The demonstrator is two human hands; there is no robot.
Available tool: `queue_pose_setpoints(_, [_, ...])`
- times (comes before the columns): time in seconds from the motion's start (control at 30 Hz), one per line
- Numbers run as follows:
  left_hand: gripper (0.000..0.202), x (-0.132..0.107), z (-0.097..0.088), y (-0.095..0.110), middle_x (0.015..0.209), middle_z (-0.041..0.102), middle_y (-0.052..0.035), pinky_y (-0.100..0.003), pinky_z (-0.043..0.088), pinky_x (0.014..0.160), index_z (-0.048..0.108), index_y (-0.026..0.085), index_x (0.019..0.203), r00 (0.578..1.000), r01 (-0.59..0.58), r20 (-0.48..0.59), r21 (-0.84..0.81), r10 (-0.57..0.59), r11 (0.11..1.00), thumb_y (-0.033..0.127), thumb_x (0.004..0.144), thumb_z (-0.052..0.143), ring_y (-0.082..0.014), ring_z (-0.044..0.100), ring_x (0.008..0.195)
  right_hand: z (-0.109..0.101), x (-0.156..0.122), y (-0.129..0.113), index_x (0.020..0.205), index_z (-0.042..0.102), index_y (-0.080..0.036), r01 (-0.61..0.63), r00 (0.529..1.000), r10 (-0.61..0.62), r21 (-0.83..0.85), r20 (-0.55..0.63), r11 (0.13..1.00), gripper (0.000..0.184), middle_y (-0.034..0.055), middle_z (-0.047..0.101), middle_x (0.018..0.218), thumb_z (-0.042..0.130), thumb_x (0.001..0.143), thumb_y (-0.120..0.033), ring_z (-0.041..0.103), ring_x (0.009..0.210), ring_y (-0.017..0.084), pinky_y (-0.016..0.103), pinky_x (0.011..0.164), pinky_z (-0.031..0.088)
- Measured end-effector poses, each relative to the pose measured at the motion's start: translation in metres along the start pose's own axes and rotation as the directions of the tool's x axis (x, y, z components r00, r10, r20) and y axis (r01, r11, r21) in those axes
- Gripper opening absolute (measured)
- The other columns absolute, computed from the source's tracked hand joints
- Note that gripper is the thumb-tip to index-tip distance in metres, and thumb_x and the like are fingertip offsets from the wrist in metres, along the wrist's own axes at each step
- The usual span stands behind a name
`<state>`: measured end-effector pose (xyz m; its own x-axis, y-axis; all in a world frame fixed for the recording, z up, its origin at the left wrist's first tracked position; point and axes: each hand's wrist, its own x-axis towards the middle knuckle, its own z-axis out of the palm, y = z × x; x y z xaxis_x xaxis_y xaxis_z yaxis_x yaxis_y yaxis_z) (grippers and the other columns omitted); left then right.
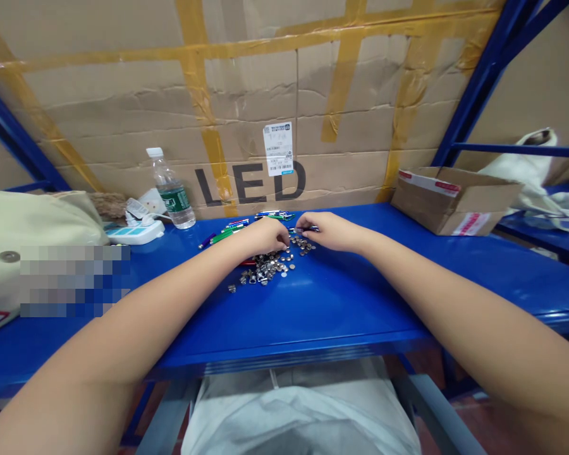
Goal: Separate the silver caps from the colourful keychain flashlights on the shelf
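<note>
A heap of small shiny metal pieces [265,270] lies on the blue table [284,322], too small to name; some look like round discs, others like clips. My left hand [269,236] is over the heap's far side, its fingers curled together with the tips down at the pieces. Just right of it, my right hand [329,231] has thumb and fingers drawn into a pinch beside a smaller cluster of metal discs [303,246]. What either hand holds is too small to make out. Behind my left hand lie several green and blue pens [227,232], partly covered by it.
A water bottle [173,193] and a white power strip [135,232] stand at the back left, beside a cream bag [42,221]. An open cardboard box [450,199] sits at the back right. A large taped carton [351,151] walls off the far edge, between blue frame posts [477,95].
</note>
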<state>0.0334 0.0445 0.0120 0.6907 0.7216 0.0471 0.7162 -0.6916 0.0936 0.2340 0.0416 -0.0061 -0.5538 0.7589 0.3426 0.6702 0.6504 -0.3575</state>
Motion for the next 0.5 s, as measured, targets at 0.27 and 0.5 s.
queue_pose_setpoints(0.27, [0.018,-0.0051,-0.0001,0.0050,0.082,0.074,0.0000,-0.024,0.048,0.066,0.073,0.021,0.085,1.000,0.027,0.000,-0.016,-0.027,1.000,0.012,0.073,0.062,-0.0163,0.067,0.075,0.0007,-0.0008,-0.0043,0.094,0.061,-0.020,0.044,0.998,-0.043,-0.044,0.037,0.998,0.016,0.0049,0.068,0.094,0.056,0.081,-0.012,0.062,0.085,0.018,0.028,0.075,0.045])
queue_pose_setpoints(0.5, [0.018,-0.0085,0.0028,-0.0013,0.090,0.072,-0.0037,-0.025,0.048,0.078,0.066,0.015,0.095,0.935,-0.110,-0.350,-0.131,0.058,0.985,0.016,0.077,0.062,-0.0147,0.066,0.084,0.0006,0.0003,0.0012,0.095,0.059,-0.018,0.036,0.999,-0.036,-0.034,-0.001,0.999,0.014,0.0061,0.069,0.094,0.054,0.083,-0.013,0.062,0.085,0.019,0.028,0.076,0.046])
